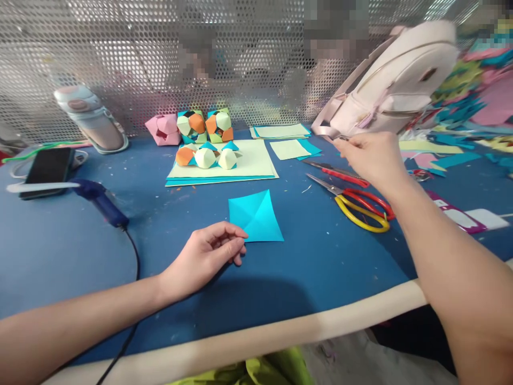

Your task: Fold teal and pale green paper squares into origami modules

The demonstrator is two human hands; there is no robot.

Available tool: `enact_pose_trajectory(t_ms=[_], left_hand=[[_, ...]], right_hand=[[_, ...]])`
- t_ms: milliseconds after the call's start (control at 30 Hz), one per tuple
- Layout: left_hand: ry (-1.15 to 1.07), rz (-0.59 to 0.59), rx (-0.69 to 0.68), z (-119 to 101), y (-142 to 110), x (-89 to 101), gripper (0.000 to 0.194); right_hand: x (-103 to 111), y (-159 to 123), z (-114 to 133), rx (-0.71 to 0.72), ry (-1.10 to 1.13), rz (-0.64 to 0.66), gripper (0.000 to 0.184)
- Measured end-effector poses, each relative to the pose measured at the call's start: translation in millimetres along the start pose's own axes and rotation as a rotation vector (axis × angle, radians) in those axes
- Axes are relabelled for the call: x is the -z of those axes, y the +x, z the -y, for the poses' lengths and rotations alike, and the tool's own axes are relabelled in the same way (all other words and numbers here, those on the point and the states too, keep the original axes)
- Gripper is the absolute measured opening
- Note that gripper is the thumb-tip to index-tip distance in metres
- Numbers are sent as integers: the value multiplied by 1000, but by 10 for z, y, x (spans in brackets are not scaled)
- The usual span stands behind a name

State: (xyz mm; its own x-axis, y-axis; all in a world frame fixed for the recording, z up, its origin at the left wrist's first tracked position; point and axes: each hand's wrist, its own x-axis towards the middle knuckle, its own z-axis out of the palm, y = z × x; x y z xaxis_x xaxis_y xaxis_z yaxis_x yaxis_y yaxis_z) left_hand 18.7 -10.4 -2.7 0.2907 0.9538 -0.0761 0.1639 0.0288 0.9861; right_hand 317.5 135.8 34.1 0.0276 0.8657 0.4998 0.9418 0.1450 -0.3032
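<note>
My left hand (216, 246) pinches the near left corner of a small blue paper square (259, 216), which has diagonal creases and rests on the blue table. Farther back on the right, my right hand (371, 155) is raised with its fingers closed, close to the backpack's strap. What those fingers hold, if anything, is too small to tell. Below that hand lie scissors with red and yellow handles (360, 214). A slimmer red-handled tool (344, 175) lies just behind them, partly hidden by my right hand.
A blue glue gun (103, 204) with a trailing cord, a phone (46, 168) and a bottle (94, 123) stand or lie left. Folded paper balls (219, 125) and paper stacks (256, 155) are at the back. A pale backpack (396, 80) leans against the perforated metal panel; paper scraps (460, 160) lie right.
</note>
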Motion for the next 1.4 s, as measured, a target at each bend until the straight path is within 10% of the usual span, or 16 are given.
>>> enact_pose_trajectory(t_ms=[167,367,567,733,1067,1400], left_hand=[[37,-32,-8,-4,-15,12,18],[61,-74,-4,-32,-21,64,20],[-6,-155,38,-35,49,118,18],[-42,-203,62,-27,75,147,19],[81,-396,21,20,189,263,36],[383,-370,77,-57,143,346,35]], right_hand=[[-31,92,-228,-15,-90,116,22],[48,109,120,168,104,18,29],[-59,-38,643,126,571,531,40],[-155,-334,993,310,339,730,26],[-500,-577,963,161,837,637,21],[-336,-559,855,267,701,580,32]])
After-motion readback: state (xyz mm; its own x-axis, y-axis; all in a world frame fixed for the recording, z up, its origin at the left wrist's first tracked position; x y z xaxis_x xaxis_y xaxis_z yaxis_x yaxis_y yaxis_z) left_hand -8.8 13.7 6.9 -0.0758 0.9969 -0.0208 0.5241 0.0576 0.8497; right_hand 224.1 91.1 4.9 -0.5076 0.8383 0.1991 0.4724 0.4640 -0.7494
